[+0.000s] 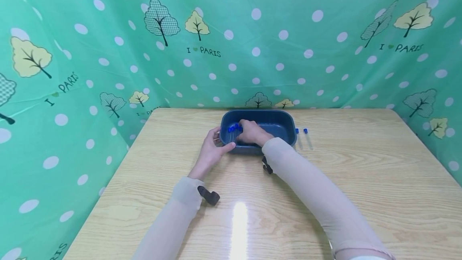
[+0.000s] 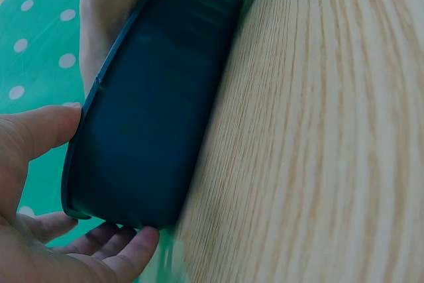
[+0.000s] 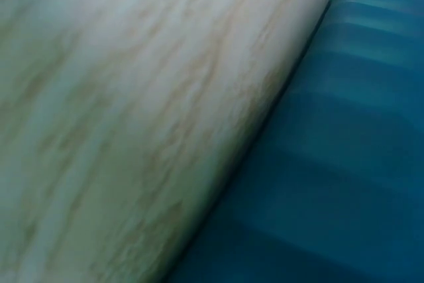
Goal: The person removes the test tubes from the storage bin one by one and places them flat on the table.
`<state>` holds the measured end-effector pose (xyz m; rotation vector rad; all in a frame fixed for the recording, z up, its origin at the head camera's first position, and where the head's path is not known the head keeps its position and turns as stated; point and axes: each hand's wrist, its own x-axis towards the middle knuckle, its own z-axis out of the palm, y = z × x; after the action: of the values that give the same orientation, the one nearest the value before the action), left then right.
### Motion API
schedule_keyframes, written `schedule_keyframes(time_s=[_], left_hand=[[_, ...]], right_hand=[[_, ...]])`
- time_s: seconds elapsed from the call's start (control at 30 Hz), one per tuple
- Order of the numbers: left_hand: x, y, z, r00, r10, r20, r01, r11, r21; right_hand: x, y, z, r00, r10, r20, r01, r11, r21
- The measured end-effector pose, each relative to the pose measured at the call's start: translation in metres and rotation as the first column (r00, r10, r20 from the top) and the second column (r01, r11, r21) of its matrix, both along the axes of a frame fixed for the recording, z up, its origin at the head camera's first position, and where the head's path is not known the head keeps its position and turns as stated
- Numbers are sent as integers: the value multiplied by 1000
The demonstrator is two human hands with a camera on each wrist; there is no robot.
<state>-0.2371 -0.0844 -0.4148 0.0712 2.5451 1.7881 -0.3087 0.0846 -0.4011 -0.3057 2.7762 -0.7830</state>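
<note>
A dark blue tub (image 1: pixel 279 116) stands on the table. My left hand (image 1: pixel 212 150) holds its left end, thumb at the near rim and fingers along the outer end wall. In the left wrist view, the left hand (image 2: pixel 33 164) touches the tub (image 2: pixel 146 111) with thumb and fingertips. My right hand (image 1: pixel 254 132) reaches inside over the near rim, at several clear tubes with blue caps (image 1: pixel 231 130) in the left part. Whether it pinches a tube is hidden. The right wrist view shows only the tub's outer wall (image 3: pixel 344 150) and a few fingertips at the top corner.
Two more blue-capped tubes (image 1: pixel 305 131) lie on the wooden table (image 1: pixel 361 171) just right of the tub. A green dotted curtain (image 1: pixel 252 67) hangs behind the table and at its sides. Black wrist mounts (image 1: pixel 209 196) sit on both sleeves.
</note>
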Motion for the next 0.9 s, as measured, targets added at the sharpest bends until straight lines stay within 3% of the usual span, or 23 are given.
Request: schedule_keyframes(time_s=[0.9], left_hand=[[0,1,0,1000,7,5,-7,1000,-17]], right_hand=[[3,1,3,1000,-6,-18,7,998,66]])
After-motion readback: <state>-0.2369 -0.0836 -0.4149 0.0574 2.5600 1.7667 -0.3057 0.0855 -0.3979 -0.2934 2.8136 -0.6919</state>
